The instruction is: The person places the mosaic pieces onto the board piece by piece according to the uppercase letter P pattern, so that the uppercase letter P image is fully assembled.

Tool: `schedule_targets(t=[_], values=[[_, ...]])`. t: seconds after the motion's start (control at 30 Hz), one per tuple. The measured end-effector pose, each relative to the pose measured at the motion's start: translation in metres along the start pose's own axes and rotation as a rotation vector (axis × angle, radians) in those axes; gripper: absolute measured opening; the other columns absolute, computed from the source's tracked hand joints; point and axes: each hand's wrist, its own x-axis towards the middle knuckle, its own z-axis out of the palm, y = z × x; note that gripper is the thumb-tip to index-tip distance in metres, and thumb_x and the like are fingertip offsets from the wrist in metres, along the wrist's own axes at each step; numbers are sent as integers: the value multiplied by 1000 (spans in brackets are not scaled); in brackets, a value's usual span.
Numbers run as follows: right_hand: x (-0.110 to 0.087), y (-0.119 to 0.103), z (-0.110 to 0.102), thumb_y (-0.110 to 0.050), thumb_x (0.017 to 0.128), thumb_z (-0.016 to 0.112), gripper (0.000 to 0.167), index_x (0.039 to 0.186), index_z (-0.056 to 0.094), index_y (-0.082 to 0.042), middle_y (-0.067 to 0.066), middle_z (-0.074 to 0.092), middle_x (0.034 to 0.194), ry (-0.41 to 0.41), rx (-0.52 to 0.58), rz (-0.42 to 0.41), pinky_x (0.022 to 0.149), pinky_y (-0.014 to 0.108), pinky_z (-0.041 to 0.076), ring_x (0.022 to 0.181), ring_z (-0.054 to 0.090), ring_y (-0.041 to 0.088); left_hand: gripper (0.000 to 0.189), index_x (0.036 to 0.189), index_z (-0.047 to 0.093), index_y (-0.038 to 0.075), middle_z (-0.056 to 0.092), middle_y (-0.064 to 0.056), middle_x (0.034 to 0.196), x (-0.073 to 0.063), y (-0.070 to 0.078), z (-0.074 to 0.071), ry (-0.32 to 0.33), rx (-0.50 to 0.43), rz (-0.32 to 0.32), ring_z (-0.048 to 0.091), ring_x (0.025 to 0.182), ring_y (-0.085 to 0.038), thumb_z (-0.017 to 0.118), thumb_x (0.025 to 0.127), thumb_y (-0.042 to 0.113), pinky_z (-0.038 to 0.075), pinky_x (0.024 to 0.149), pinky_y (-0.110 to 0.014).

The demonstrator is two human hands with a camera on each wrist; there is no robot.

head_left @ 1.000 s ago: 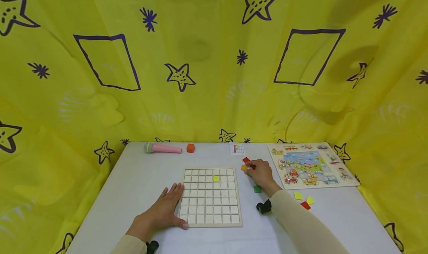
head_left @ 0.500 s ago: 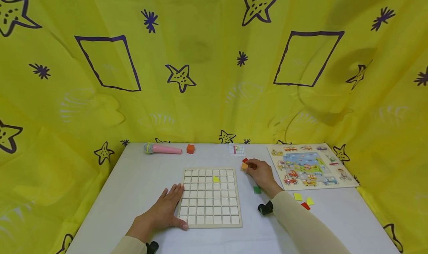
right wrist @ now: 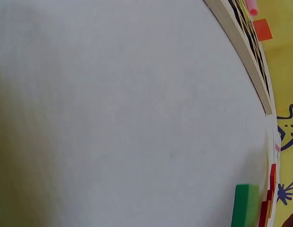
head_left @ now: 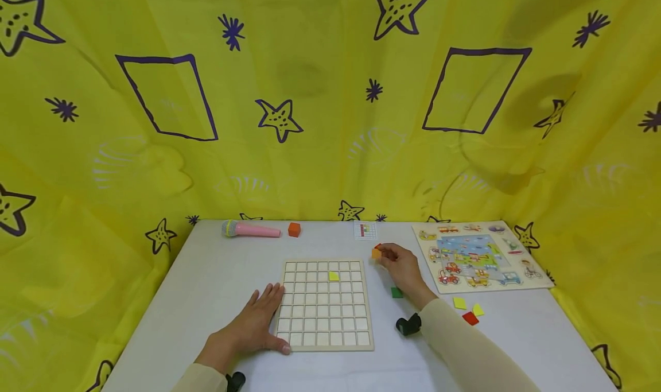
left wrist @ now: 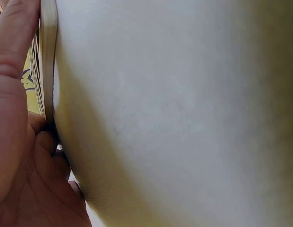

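In the head view my right hand pinches a small orange tile between thumb and fingertips, right of the grid board's far corner. A red tile peeks out just behind it. My left hand rests along the left side of the wooden grid board, fingers at its edge and thumb by the near corner. One yellow tile sits in a cell of the board's second row from the back. A green tile lies close to my right wrist. The left wrist view shows the left thumb against the board's edge.
Two yellow tiles and a red tile lie beside my right sleeve. A picture puzzle board occupies the back right. Along the back are a pink toy microphone, an orange-red cube and a printed grid card.
My right hand has taken the orange tile in a pinch and raised it slightly, tipping it upright. The left hand and the grid board have stayed in place.
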Motion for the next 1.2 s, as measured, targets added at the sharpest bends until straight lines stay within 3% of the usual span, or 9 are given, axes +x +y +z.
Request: schedule_targets(t=[0.17, 0.37, 0.53, 0.93, 1.2], values=[[-4, -6, 4, -3, 95, 75, 24, 118, 76, -10, 9, 73, 106, 9, 36, -9, 77, 21, 50, 97, 60, 23, 139, 166, 23, -2, 21, -20, 175, 1, 1, 0, -8, 1, -8, 13, 164, -39, 91, 65, 66, 8, 132, -62], [-9, -16, 14, -2, 93, 76, 23, 115, 75, -9, 7, 72, 101, 3, 39, -82, 74, 23, 46, 92, 57, 20, 140, 166, 23, -2, 20, -20, 175, 2, 2, -1, -8, 1, -5, 13, 164, -39, 92, 64, 65, 8, 132, -61], [-14, -29, 27, -2, 94, 76, 24, 116, 76, -10, 6, 72, 102, -19, 63, -78, 77, 24, 46, 93, 56, 21, 141, 166, 23, -1, 20, -20, 175, 3, 0, 0, -8, 2, -4, 13, 164, -39, 91, 64, 67, 8, 132, -62], [-26, -55, 64, -8, 97, 75, 22, 118, 74, -15, 1, 68, 102, -149, 79, -35, 76, 22, 52, 97, 57, 22, 141, 166, 24, -1, 22, -19, 175, 4, -5, 4, 10, 8, 3, 14, 164, -39, 91, 63, 68, 9, 132, -62], [-26, -56, 81, -8, 97, 74, 19, 116, 74, -14, 1, 68, 101, -221, 80, -50, 79, 27, 52, 92, 56, 20, 141, 166, 24, -1, 21, -19, 175, 4, -4, 4, 3, 11, -5, 14, 164, -39, 90, 63, 68, 9, 132, -62]])
